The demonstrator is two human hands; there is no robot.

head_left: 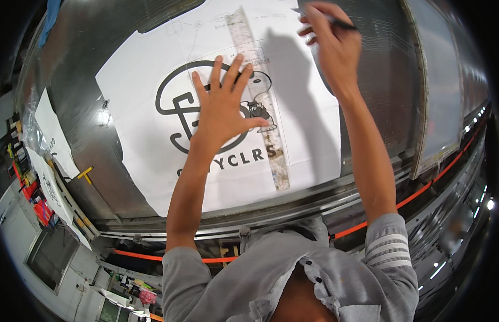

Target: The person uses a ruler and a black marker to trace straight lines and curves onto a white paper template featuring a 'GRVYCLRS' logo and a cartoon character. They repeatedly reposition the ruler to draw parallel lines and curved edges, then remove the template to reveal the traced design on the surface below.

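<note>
My left hand (220, 104) lies spread over a white shirt-shaped sheet (139, 129) with a large black line logo, lettering, a small cartoon figure and faint handwritten marks. Its fingers press on the sheet and on a long, clear, stained ruler (277, 169) running from top to bottom beneath it. Up at the sheet's top right, my right hand (332, 53) grips a black pen (346, 24), slightly blurred, over the paper's edge. Whether the pen touches the paper I cannot tell. The hand's shadow falls across the sheet to the right of the ruler.
The metal table (389, 102) has a framed translucent panel (437, 96) at right. At left are more paper sheets (56, 137), a yellow-handled tool (86, 174) and several colourful items (32, 196). An orange strip (405, 201) runs below the table's edge. A blue cloth (47, 21) hangs top left.
</note>
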